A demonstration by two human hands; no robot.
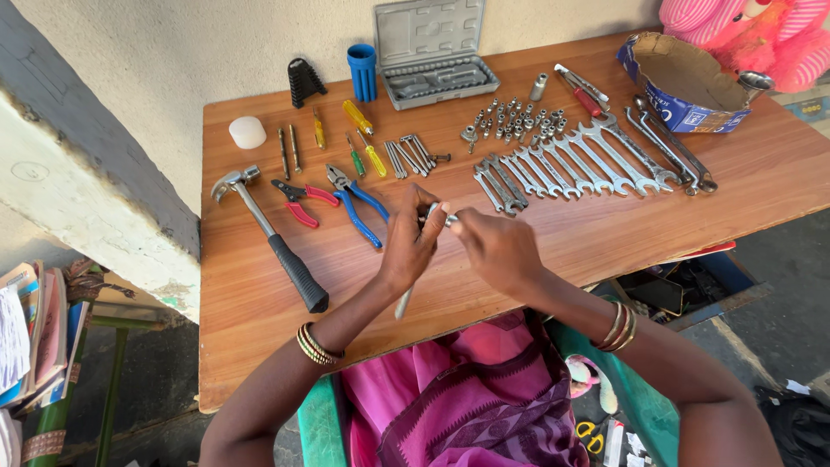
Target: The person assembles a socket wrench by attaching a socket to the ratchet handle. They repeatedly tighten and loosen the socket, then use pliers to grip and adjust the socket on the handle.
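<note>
- Nearest the camera, pink and purple patterned cloth (467, 406) covers the person's lap, on a green chair.
- Above it, left hand (410, 242) grips a slim silver ratchet handle (405, 303); right hand (497, 246) pinches a small metal piece (450, 220) at the handle's head, over the near middle of the wooden worktop (259, 346).
- Judging by this, fitting is under way, not finished.
- Already laid out: black-gripped steel hammer (272, 238) near the left edge, red pliers (298, 201), blue pliers (356, 206), screwdrivers, a fan of silver spanners (571, 164) and small sockets (514, 121) towards the far right.
- Grey open tool case (432, 52) sits at the far edge against a pale wall; a torn blue cardboard box (683, 82) sits at the far right corner.
- Books (35, 337) are stacked left of the worktop.
</note>
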